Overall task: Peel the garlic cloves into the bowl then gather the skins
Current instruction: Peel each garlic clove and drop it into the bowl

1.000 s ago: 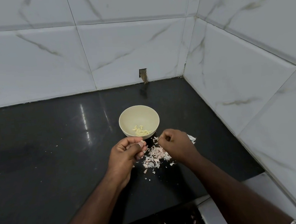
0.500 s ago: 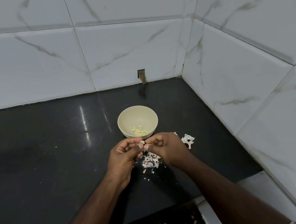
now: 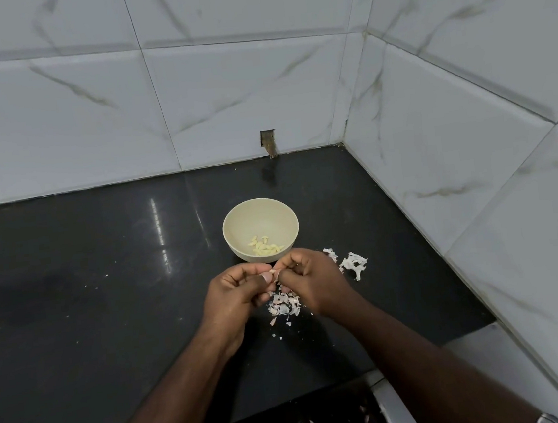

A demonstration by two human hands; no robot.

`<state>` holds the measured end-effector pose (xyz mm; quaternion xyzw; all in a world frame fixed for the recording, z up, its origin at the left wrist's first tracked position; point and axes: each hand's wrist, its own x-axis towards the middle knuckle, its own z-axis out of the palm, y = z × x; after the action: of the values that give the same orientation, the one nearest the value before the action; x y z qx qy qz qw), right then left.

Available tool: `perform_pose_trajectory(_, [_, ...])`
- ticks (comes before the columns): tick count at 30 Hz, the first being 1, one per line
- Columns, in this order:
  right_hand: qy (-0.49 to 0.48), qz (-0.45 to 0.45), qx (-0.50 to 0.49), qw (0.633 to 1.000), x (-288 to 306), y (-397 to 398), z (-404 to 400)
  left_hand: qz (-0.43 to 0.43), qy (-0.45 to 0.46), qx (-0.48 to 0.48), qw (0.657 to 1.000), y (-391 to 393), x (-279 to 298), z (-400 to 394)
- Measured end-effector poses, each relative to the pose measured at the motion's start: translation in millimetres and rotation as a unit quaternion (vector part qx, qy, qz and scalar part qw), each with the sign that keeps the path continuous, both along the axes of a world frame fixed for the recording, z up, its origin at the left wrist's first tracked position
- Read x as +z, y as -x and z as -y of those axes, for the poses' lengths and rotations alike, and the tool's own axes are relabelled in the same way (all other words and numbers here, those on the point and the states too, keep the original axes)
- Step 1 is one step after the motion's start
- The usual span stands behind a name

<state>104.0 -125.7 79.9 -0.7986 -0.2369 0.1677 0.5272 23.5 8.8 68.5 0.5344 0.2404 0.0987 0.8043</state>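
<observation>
Head view: a small garlic clove (image 3: 272, 274) is pinched between the fingertips of both hands, just in front of the near rim of the bowl. The left hand (image 3: 236, 293) is curled round it with the thumb pressed against the clove; the right hand (image 3: 307, 279) meets it from the other side, its fingers bent and its fingertips closed on the same piece. Below the hands, a heap of pinkish-white skins (image 3: 284, 305) is spread on the black counter (image 3: 90, 300), with a few loose flakes nearer the front edge. A larger white piece of skin (image 3: 354, 263) is seen to the right of the right hand, apart from the heap. In the cream bowl (image 3: 259, 213), several peeled cloves (image 3: 265, 245) are gathered at the near side of the bottom. White marbled tiles (image 3: 240, 88) are set behind and to the right of the counter.
</observation>
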Motion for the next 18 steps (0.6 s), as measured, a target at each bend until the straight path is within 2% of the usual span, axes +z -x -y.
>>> perform_pose_trajectory(6, [-0.05, -0.07, 0.012, 0.996, 4.5, -0.1, 3.7, -0.008, 0.058, -0.026, 0.998, 0.3, 1.9, -1.8])
perform_pose_trajectory(12, [0.011, 0.018, 0.001, 1.0, 3.1, -0.2, 3.6, -0.013, -0.002, -0.028, 1.0, -0.8, -1.2, -1.2])
perform_pose_trajectory(18, [0.069, 0.085, 0.008, 0.994, 3.9, 0.2, 3.0, -0.02, -0.005, -0.021, 1.0, -1.3, -0.3, -1.7])
